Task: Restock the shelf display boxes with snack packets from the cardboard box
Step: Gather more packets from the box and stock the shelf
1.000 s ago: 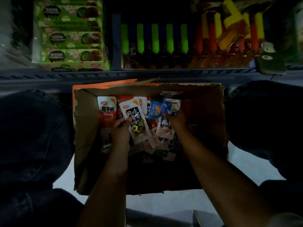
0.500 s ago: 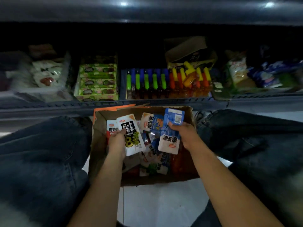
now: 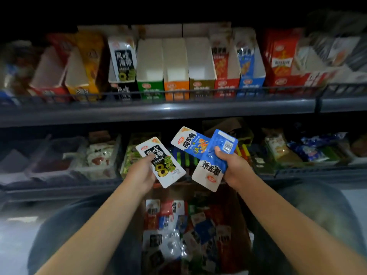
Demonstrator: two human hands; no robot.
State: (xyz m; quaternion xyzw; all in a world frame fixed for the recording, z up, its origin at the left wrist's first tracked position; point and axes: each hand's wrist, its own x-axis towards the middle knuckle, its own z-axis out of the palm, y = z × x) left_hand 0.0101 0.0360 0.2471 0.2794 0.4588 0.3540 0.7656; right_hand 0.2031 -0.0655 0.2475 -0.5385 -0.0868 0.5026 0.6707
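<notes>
Left hand [image 3: 142, 172] pinched one black-and-white packet [image 3: 161, 162], thumb across its face; right hand [image 3: 233, 168] gripped a fan of blue packets [image 3: 206, 155] — at least two, maybe three, hard to count. Both were held up between the knees, above the cardboard box [image 3: 241, 219] and below the upper shelf [image 3: 158, 111].

Head view, my read on doing the step well: match packet to box by colour. The black-and-white one looked right for the black display box [image 3: 123, 76], which showed the same print; the blue ones for the blue display box [image 3: 250, 76]. Probably best to feed one hand at a time, packets upright, label forward, clearing the wire rail at the shelf front.

Containers: green box [image 3: 150, 86], orange box [image 3: 175, 86] and olive box [image 3: 201, 85] appeared empty inside — bare white walls. Red display box [image 3: 226, 76] and the blue one each showed packets standing in them. Cardboard box on the floor held a loose heap of mixed packets, plenty left. Lower shelf stock was too blurred to identify.
</notes>
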